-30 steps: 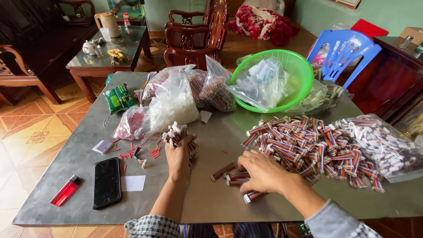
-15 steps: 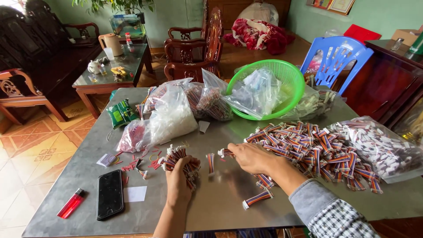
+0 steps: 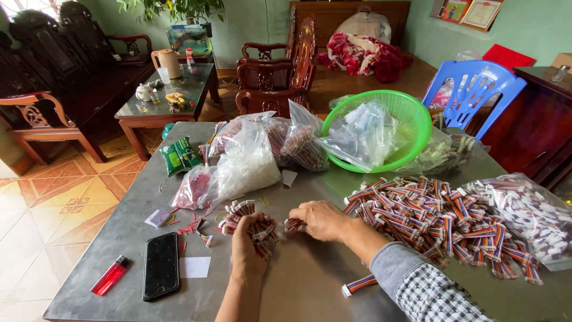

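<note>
Now left hand (image 3: 249,238) grips a cable bundle (image 3: 241,216); right hand (image 3: 322,219) pinches more cables (image 3: 293,225) beside it

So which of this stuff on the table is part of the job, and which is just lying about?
In use: left hand gripping a bundle of striped cables; right hand holding a few more; cable pile.
Lying about: phone, red lighter, green packet, green basket.

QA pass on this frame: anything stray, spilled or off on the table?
One striped cable lies alone near the table edge, apart from the main pile. Small red bits are scattered by the phone. Nothing looks damaged.
</note>
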